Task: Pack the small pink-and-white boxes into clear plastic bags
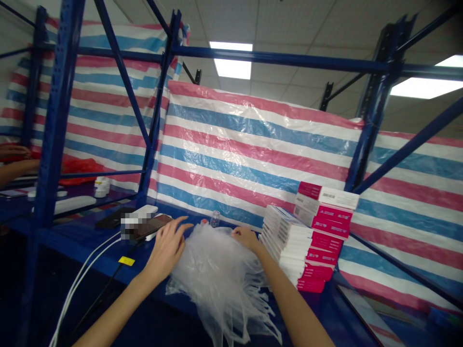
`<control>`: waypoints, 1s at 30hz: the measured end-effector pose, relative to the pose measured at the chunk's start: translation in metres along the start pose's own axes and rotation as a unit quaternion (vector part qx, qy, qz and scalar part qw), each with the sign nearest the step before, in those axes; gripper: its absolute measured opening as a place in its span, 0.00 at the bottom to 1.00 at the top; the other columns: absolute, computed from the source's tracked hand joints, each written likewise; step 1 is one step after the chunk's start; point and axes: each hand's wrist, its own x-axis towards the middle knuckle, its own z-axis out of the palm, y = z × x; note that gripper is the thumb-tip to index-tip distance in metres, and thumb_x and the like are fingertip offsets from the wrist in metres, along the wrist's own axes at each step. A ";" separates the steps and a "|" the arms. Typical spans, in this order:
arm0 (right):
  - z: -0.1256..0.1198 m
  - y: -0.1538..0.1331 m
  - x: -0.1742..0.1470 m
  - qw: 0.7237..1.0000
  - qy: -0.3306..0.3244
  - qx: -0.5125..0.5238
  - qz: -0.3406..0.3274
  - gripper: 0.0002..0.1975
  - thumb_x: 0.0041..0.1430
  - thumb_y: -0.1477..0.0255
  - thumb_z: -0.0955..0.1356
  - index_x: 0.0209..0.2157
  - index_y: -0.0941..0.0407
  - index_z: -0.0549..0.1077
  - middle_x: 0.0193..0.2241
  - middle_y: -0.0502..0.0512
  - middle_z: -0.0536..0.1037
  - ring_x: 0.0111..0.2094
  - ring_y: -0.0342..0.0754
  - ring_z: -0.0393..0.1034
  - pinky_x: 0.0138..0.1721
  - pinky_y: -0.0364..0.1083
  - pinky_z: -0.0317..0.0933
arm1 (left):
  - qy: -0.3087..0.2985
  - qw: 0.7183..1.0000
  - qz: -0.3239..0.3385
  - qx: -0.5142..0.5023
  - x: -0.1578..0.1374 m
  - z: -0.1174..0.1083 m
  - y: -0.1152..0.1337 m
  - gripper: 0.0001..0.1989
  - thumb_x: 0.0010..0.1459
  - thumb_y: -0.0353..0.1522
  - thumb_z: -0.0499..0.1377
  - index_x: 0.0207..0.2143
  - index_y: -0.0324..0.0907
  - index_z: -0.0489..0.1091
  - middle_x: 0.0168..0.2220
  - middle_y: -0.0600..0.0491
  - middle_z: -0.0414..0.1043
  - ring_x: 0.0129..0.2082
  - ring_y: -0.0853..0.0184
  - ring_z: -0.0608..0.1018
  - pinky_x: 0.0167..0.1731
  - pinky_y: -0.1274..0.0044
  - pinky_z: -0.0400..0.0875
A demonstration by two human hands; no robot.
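Observation:
A loose heap of clear plastic bags (217, 270) lies at the front of the blue shelf, its thin ends hanging over the edge. My left hand (168, 248) is open beside the heap's upper left, fingers spread and holding nothing. At the upper right of the heap, my right hand (248, 238) is closed, with curled fingers pinching the edge of the bags; the fingertips are partly hidden. Behind the heap stands a small clear bottle (215, 219) with a small orange-red item (204, 222) next to it.
Pink-and-white boxes (325, 241) are stacked to the right. Phone (152, 226), white power strip (142, 212) and white cables (85, 270) lie left. Blue posts (60, 111) frame the shelf before a striped sheet (253, 144). Another person's hand (14, 152) is at far left.

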 end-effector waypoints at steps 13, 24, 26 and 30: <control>0.026 -0.005 0.000 0.997 -0.055 -0.050 -0.015 0.15 0.59 0.66 0.59 0.40 0.53 0.73 0.36 0.55 0.77 0.40 0.52 0.69 0.43 0.51 0.53 | -0.196 0.948 0.247 -0.038 -0.026 0.031 0.085 0.12 0.60 0.28 0.50 0.42 0.46 0.69 0.38 0.51 0.74 0.41 0.66 0.75 0.49 0.72 0.65; 0.054 0.002 -0.012 0.996 -0.008 -0.088 -0.019 0.15 0.61 0.66 0.56 0.43 0.51 0.70 0.43 0.55 0.75 0.45 0.53 0.66 0.44 0.50 0.52 | -0.309 0.920 0.215 -0.111 -0.054 0.034 0.076 0.32 0.58 0.31 0.53 0.62 0.50 0.43 0.62 0.50 0.47 0.60 0.62 0.57 0.56 0.71 0.59; 0.060 0.001 -0.010 0.996 0.000 -0.083 -0.025 0.14 0.61 0.68 0.57 0.43 0.52 0.70 0.42 0.55 0.75 0.44 0.53 0.66 0.44 0.50 0.52 | -0.293 0.928 0.188 -0.135 -0.048 0.019 0.076 0.28 0.60 0.33 0.50 0.61 0.54 0.45 0.61 0.54 0.50 0.59 0.64 0.58 0.56 0.72 0.60; 0.064 -0.002 -0.004 0.996 0.027 -0.075 -0.039 0.15 0.62 0.69 0.56 0.44 0.52 0.69 0.41 0.55 0.75 0.44 0.53 0.66 0.44 0.51 0.51 | -0.206 0.961 0.145 -0.114 -0.022 0.007 0.067 0.21 0.62 0.33 0.45 0.57 0.56 0.55 0.58 0.58 0.58 0.58 0.66 0.61 0.58 0.70 0.56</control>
